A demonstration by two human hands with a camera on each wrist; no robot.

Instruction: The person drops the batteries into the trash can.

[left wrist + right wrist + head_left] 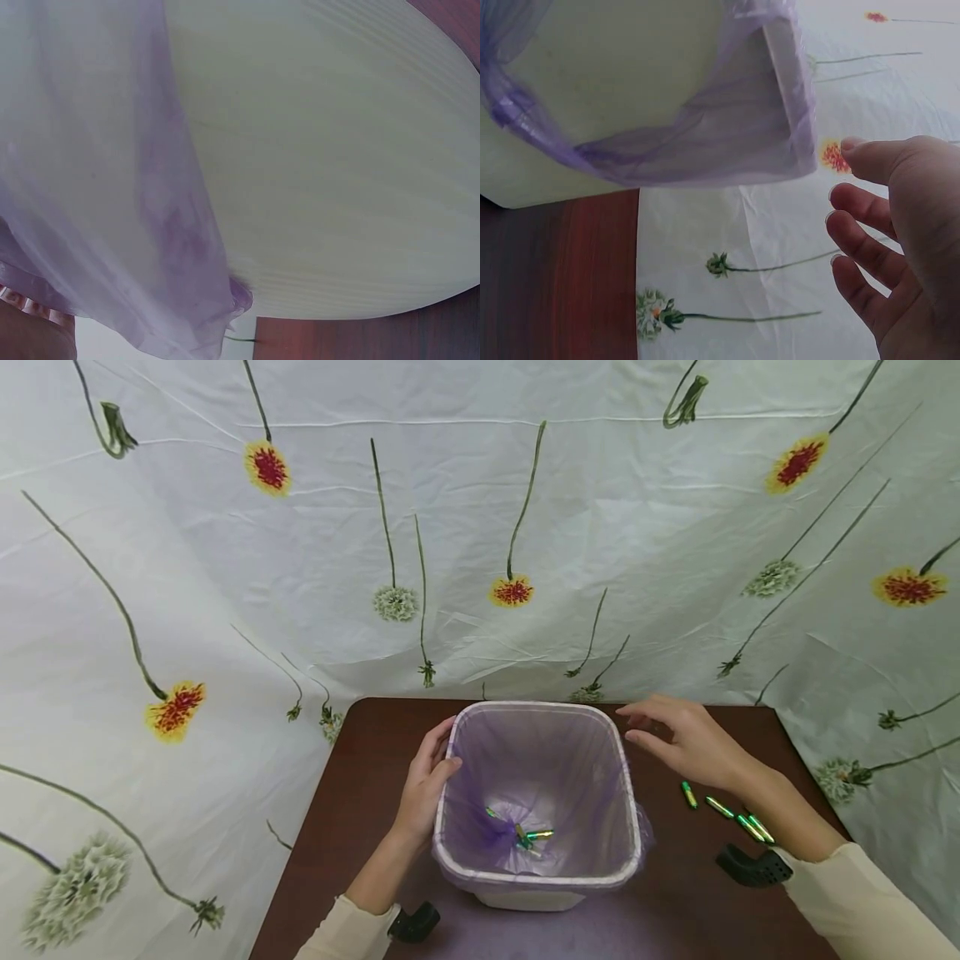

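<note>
A white trash bin (528, 902), lined with a thin purple bag (555, 760), stands upright on the table. My left hand (423, 785) grips the bin's left rim, thumb over the edge and fingers outside; in the left wrist view only part of that hand (34, 330) shows at the lower left corner. Beside the right rim my right hand (686, 739) hovers with loosely bent fingers, holding nothing and apart from the bag. Several green-and-gold cylinders like batteries (538, 835) lie on the bag's bottom.
On the dark brown table (360, 777), right of the bin and below my right forearm, lie several more green-and-gold batteries (720, 807). Behind the table hangs a white flowered cloth (465, 527), which also covers both sides. Black wrist mounts (753, 866) sit under my sleeves.
</note>
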